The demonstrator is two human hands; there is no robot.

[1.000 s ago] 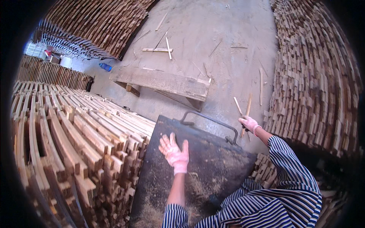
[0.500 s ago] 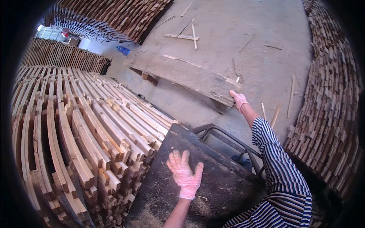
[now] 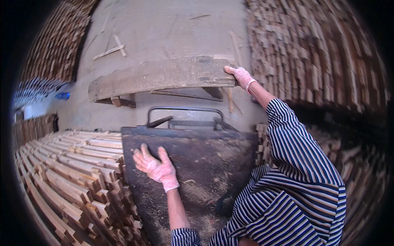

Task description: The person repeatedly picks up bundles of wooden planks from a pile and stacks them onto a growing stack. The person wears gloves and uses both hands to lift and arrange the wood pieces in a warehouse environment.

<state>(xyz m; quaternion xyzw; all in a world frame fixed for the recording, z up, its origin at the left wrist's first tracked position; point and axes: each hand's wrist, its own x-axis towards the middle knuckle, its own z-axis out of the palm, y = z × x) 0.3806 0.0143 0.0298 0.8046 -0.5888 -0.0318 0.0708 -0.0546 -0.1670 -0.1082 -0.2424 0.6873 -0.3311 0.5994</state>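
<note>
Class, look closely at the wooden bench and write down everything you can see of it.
The wooden bench has a long, narrow plank top, greyish brown and worn-looking, darker near its right end. Supports show beneath both ends, with a thin strip running lengthwise underneath. Its top faces up, beyond the dark metal rail. The right hand touches its right end; whether that end is lifted cannot be told.

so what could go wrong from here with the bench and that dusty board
The right hand is at one end of the wooden bench, so leaning hard there might tip it. The left hand is spread on the dark board, where scattered sawdust could make it slip. The stacked wood strips jut unevenly beside the board and might snag a sleeve.
</note>
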